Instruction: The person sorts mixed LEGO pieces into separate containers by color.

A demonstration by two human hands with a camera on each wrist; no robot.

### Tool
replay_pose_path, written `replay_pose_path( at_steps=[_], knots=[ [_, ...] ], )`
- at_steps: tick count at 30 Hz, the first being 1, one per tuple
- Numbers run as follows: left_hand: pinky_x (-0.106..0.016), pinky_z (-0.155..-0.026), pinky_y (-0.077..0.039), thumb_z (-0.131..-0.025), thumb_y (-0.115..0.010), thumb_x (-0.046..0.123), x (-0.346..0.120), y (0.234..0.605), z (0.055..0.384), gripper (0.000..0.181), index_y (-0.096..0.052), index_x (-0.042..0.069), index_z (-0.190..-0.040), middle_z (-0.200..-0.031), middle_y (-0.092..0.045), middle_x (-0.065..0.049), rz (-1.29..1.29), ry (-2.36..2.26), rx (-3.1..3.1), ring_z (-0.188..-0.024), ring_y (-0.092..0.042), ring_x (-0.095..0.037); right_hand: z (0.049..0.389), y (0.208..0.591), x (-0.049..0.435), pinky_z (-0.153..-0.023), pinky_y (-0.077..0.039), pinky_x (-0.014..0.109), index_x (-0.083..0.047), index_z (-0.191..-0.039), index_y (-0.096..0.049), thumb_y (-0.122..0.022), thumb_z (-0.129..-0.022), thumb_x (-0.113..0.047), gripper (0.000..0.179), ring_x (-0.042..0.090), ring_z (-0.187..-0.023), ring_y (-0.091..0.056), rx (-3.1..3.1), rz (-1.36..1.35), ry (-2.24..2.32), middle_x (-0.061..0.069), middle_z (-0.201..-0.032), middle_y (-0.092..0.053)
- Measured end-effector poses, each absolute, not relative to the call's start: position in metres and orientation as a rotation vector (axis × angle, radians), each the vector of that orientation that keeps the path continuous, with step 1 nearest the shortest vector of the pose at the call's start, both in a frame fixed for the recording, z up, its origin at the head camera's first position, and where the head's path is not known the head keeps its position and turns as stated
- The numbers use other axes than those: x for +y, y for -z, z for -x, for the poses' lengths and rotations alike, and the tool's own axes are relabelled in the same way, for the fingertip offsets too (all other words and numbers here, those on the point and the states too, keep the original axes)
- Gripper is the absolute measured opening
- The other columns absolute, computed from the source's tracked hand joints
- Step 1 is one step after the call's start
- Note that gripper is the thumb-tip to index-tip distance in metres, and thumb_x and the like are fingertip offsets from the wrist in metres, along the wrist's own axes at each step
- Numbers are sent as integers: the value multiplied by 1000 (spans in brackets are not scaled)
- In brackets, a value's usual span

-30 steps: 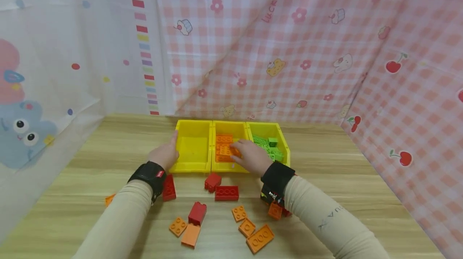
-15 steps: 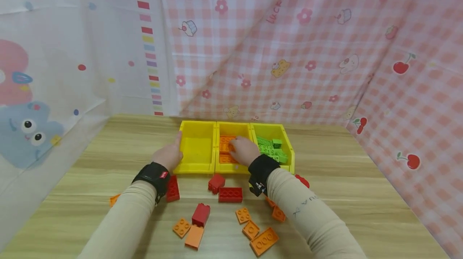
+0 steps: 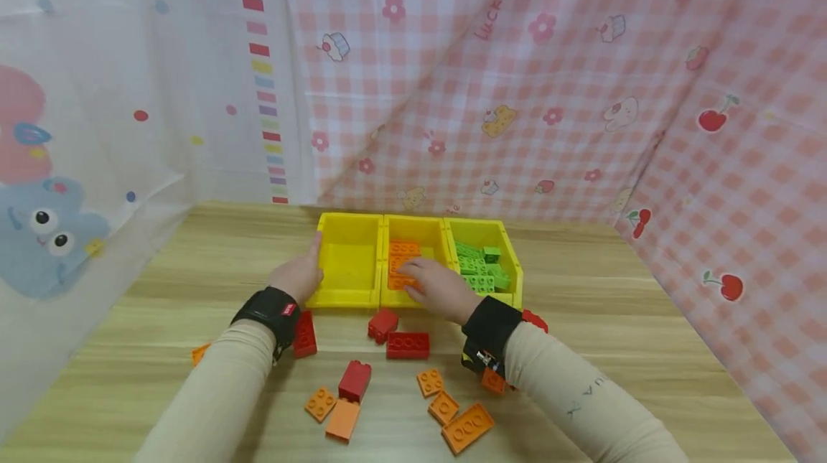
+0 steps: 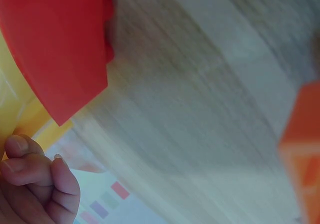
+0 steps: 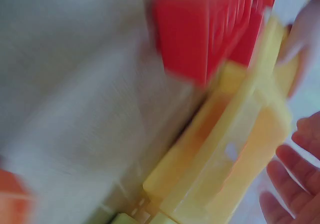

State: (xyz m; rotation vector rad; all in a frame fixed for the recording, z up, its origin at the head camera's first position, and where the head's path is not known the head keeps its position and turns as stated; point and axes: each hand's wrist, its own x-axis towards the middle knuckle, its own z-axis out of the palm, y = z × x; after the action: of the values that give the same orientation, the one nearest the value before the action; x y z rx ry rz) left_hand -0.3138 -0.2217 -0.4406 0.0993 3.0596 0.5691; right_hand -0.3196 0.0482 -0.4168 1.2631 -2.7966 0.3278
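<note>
A yellow three-part bin (image 3: pixel 347 298) stands at the back of the table. My left hand (image 3: pixel 297 278) holds its left wall; in the left wrist view its fingers (image 4: pixel 62 184) are curled beside the yellow plastic. Over the middle compartment is my right hand (image 3: pixel 442 289), its fingers reaching toward orange building bricks (image 3: pixel 403 248) laid inside. Those fingers (image 5: pixel 295 169) look spread apart in the right wrist view, with nothing between them. Light green bricks (image 3: pixel 478 281) lie in the right compartment, while the left compartment shows only bare yellow.
Red bricks (image 3: pixel 408 345) lie before the bin, one close to my left wrist (image 3: pixel 305 334). Nearer are a darker red brick (image 3: pixel 354 380) and loose orange bricks (image 3: pixel 468 428), some partly under my right forearm. Printed curtains (image 3: pixel 465 125) close off the back and sides.
My right hand worked among the orange bricks in the middle compartment, then drew back slightly with fingers loosened. The left hand stays at the bin's left wall.
</note>
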Motion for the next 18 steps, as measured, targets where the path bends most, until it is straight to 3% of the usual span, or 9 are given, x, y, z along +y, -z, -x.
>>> replay_pose_path(
  at_steps=[11,18],
  knots=[
    [-34,-44,-35,-90,-51,11,-226,447,319,73,-9,3,-149,-52,-45,-6,-139,-578,3090,-44,-42,-22,244,420,88,-83,-44,19,-13,-112,-66,-61,-91,-22,23,7,-93,-56,-2843,-1724,-321,-4,-105,-62],
    [-34,-44,-35,-89,-51,10,-221,447,318,73,-10,2,-149,-52,-45,-6,-123,-607,3070,-44,-42,-23,233,433,97,-83,-44,19,-16,-113,-65,-64,-88,-29,28,4,-93,-53,-2912,-1688,-163,-7,-105,-59]
  ],
)
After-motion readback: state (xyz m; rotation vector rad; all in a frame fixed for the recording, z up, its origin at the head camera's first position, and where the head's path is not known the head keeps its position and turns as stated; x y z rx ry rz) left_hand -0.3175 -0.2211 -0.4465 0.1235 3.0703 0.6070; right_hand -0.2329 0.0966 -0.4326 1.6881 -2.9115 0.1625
